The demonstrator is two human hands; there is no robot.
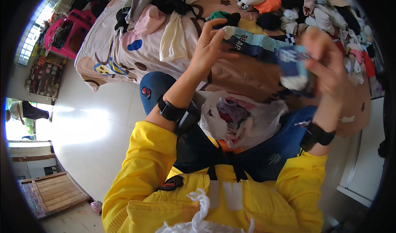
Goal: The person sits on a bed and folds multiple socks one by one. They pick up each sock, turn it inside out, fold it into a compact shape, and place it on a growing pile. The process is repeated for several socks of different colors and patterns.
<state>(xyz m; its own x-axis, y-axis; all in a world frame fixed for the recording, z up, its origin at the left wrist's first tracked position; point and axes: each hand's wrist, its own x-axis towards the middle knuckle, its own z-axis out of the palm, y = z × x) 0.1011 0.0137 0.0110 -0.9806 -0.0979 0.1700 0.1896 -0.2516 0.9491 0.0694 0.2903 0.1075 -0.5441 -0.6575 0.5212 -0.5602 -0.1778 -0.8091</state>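
Currently, your right grip (328, 68) at two o'clock is pinched on a blurred navy sock (292, 62) with pale patches. Next to it, toward one o'clock, the teal-and-dark-blue sock (258, 45) bears block capitals. Your left grip (209, 47), at twelve, has fingers apart; I cannot tell whether they touch cloth.

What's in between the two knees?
A white plastic bag with crumpled cloth inside lies between the left knee and the right knee, in the head view.
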